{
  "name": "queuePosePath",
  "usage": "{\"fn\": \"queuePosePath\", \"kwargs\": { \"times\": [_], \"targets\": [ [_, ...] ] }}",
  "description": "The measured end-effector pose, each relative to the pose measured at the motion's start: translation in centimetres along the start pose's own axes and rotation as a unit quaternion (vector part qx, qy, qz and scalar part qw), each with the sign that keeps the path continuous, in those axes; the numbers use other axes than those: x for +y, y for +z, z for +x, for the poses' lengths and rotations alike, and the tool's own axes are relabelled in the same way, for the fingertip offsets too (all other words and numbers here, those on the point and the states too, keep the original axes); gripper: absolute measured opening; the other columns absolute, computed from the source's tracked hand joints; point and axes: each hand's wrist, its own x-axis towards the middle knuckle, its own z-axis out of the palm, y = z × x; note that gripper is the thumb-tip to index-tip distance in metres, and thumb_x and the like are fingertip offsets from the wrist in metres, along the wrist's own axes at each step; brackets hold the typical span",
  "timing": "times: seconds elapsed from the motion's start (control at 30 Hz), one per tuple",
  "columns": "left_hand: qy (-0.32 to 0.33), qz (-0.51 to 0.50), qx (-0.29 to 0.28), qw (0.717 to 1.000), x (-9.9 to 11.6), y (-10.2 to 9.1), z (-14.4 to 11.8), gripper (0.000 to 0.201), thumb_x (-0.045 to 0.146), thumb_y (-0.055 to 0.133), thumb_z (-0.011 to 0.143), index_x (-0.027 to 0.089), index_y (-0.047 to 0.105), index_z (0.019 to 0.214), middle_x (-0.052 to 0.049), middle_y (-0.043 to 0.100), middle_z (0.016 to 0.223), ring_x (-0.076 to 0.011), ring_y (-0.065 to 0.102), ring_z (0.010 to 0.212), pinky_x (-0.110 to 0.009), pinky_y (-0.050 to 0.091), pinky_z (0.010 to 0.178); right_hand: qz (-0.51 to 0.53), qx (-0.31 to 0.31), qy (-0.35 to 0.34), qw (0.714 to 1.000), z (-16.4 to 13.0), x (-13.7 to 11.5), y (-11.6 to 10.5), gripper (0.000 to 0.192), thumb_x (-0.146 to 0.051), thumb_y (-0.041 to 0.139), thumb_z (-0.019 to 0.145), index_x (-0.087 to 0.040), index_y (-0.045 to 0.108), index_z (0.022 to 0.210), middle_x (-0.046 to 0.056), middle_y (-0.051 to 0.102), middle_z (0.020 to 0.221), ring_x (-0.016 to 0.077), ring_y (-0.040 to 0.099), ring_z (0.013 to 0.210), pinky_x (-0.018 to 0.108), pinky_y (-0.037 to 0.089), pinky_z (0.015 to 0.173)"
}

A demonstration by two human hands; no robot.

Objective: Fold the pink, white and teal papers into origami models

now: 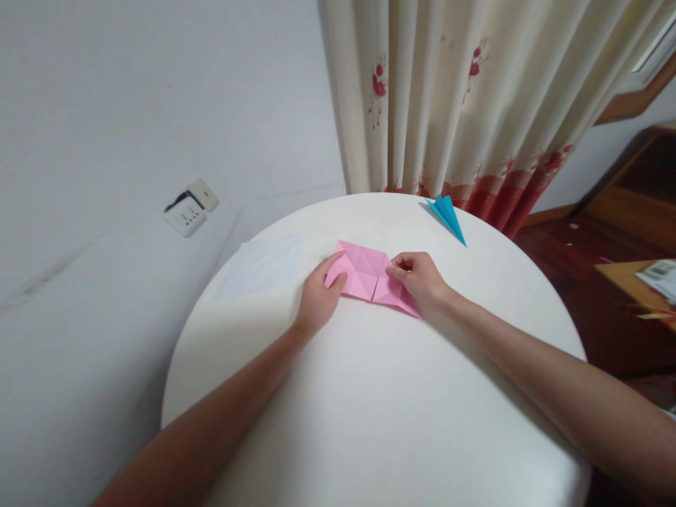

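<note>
A pink sheet of origami paper (364,271), creased and partly folded, is between my hands over the white round table (380,408). My left hand (320,292) grips its left end, thumb on top and fingers along the far edge. At the right end, my right hand (417,274) pinches the paper between thumb and curled fingers. Crossing diagonal creases mark the paper, and a slit or fold edge runs to its near side. The right end slopes down toward me, partly covered by my right hand.
A blue paper plane (448,217) lies near the table's far right edge. On the left is a thin whitish sheet (261,264). A wall with a socket (184,215) borders the left side; a curtain (448,105) hangs behind. Another surface with papers (658,278) stands at right.
</note>
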Motion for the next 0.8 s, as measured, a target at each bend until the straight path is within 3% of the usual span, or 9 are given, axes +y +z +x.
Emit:
{"fn": "queuePosePath", "kwargs": {
  "times": [0.2,0.53,0.67,0.8],
  "targets": [
    [-0.018,-0.007,0.013,1.0,0.3,0.0,-0.1,0.034,0.026,0.061,0.088,0.019,0.067,0.121,-0.008,0.069,0.125,-0.0237,0.063,0.117,-0.041,0.045,0.108,0.008,0.013,0.007,1.0,0.1,0.0,0.0,0.03,-0.045,0.071,0.072,-0.016,0.062,0.066,0.001,0.059,0.062,0.0115,0.049,0.056,0.025,0.038,0.052],
    [-0.052,-0.093,0.008,0.994,-0.3,0.3,0.0,0.046,0.033,0.068,0.085,0.018,0.064,0.128,-0.01,0.067,0.128,-0.0247,0.065,0.114,-0.04,0.05,0.103,0.059,0.018,0.028,0.998,-0.1,-0.9,-0.4,0.038,-0.052,0.075,0.07,-0.016,0.063,0.072,0.003,0.062,0.066,0.0121,0.052,0.056,0.025,0.039,0.05],
    [-0.043,-0.024,0.0,0.999,0.5,0.0,0.0,0.049,0.033,0.075,0.08,0.019,0.067,0.126,-0.008,0.069,0.112,-0.023,0.066,0.102,-0.038,0.052,0.097,0.062,0.027,0.019,0.998,-0.1,-1.1,-0.4,0.039,-0.054,0.074,0.069,-0.016,0.063,0.072,0.002,0.061,0.066,0.0117,0.052,0.056,0.024,0.039,0.05],
    [-0.011,0.022,0.012,1.0,0.8,-0.1,-0.1,0.031,0.037,0.075,0.081,0.023,0.076,0.109,-0.005,0.061,0.103,-0.0205,0.063,0.099,-0.037,0.051,0.097,0.065,0.033,0.004,0.997,0.0,-1.2,-0.4,0.038,-0.052,0.075,0.07,-0.016,0.063,0.071,0.002,0.062,0.066,0.0116,0.052,0.057,0.024,0.038,0.051]
  ]
}}
